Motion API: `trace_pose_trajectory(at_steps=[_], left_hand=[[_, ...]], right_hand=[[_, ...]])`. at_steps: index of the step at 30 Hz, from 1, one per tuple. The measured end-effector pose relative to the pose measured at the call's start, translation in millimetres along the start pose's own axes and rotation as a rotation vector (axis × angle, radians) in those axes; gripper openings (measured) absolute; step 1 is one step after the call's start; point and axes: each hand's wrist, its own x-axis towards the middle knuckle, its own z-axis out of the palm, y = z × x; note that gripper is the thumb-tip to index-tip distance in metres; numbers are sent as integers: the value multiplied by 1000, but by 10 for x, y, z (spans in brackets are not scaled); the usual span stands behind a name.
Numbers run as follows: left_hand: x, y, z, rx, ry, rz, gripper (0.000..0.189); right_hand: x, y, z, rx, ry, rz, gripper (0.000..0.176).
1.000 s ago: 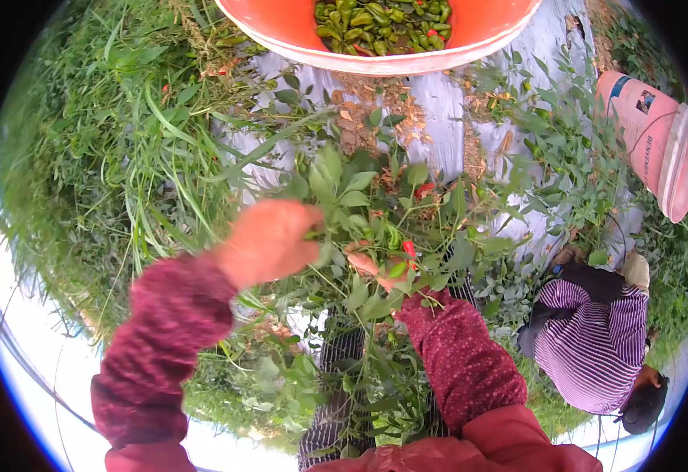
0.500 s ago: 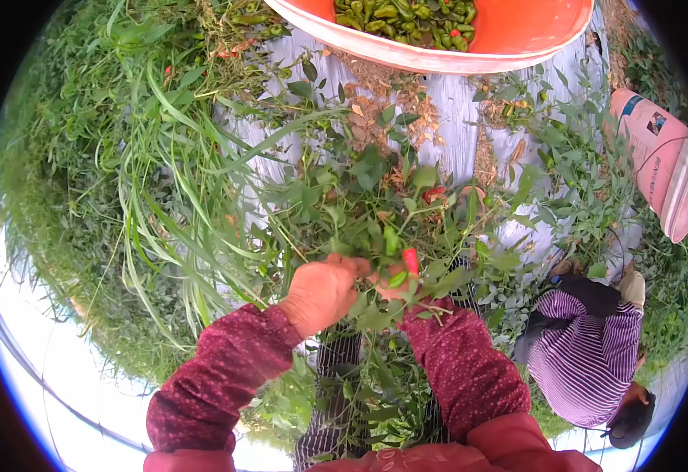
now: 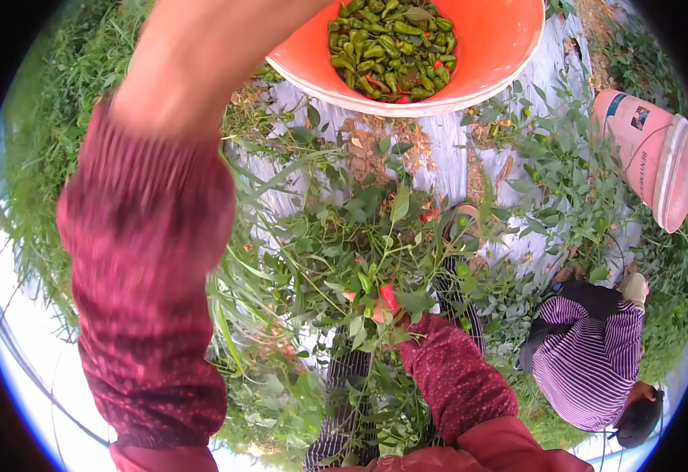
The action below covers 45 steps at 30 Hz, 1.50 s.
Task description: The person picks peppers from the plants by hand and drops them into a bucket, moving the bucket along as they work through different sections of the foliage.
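My left hand (image 3: 218, 39) reaches up close to the camera, smeared by motion, toward the orange bucket (image 3: 495, 59). Its fingers lie beyond the top edge, so what they hold is hidden. Inside the bucket is a heap of green peppers (image 3: 387, 49) with a few red ones. Lower down, my right hand (image 3: 381, 312) is closed round stems of a leafy pepper plant (image 3: 344, 236), its fingers partly covered by leaves. Right beside that hand shows a red pepper (image 3: 390, 296), and a green pepper (image 3: 365, 282) hangs just above.
A pink bucket (image 3: 643, 149) lies tilted at the right. Below it, a person in a striped top (image 3: 588, 354) bends among the plants. Tall grass (image 3: 53, 197) fills the left side. Pale plastic sheeting (image 3: 442, 157) with dry leaves covers the ground beneath the orange bucket.
My left hand has left the plant and swung up to the upper left, toward the orange bucket. My right hand stays at the plant, shifted slightly. More of the bucket's inside shows now.
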Motion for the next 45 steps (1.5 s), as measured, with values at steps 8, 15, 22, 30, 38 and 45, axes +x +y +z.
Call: trace_pose_trajectory(at_steps=[8, 15, 22, 30, 38, 45], left_hand=[[-384, -462, 181, 472, 115, 371, 35], [-1766, -1537, 1752, 856, -703, -367, 22], [-2070, -1847, 1809, 1032, -1049, -628, 31], [-2594, -1661, 1369, 336, -255, -768, 30], [-2837, -1247, 1578, 466, -238, -647, 35], [-2936, -1001, 1946, 191, 100, -558, 35]], right_hand=[[-391, 152, -243, 146, 61, 5, 49], [-210, 323, -378, 241, 89, 21, 50], [-345, 463, -504, 326, 114, 57, 51], [-158, 426, -575, -12, 324, 132, 52], [169, -109, 110, -733, 485, -8, 50], [-20, -327, -39, -535, 651, 495, 36]])
